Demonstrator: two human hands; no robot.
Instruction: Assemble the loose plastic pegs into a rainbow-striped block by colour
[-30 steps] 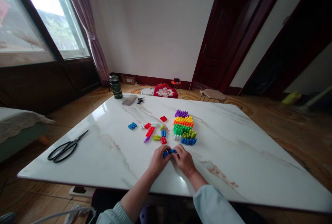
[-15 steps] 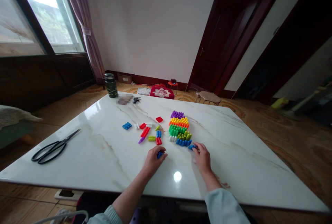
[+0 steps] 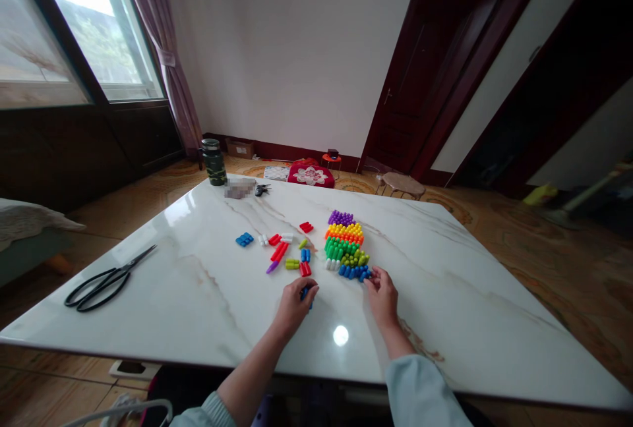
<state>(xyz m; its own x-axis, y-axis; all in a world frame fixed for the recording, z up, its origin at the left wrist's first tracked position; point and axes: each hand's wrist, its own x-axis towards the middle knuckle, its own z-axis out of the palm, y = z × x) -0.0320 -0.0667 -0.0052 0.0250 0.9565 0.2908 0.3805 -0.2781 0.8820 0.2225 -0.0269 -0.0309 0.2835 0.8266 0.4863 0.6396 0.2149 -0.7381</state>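
My left hand [image 3: 295, 303] is closed around small blue plastic pieces [image 3: 304, 294], partly hidden by the fingers, just above the tabletop. My right hand [image 3: 384, 294] pinches a blue bullet-shaped piece [image 3: 364, 276] against the right end of the blue row [image 3: 349, 272]. Behind that row stand tight groups of similar pieces: white [image 3: 332, 264], olive green [image 3: 356, 257], green [image 3: 340, 247], orange [image 3: 345, 236], yellow [image 3: 346, 227] and purple [image 3: 341, 217]. Left of them lie loose pieces, among them a red pair [image 3: 305, 269], a blue pair [image 3: 305, 256] and a lime-green cluster [image 3: 292, 263].
Black-handled scissors [image 3: 111, 280] lie on the left of the white marbled table [image 3: 198, 321]. A camouflage flask [image 3: 213, 163], a blurred-out item [image 3: 240, 188] and a small dark tool [image 3: 262, 190] are at the far left edge. A stool [image 3: 401, 184] stands beyond the table.
My right hand has brought its blue piece up against the blue row, where a small gap showed before. My left hand stays nearly in place, its fingers turned slightly. The view has shifted a little.
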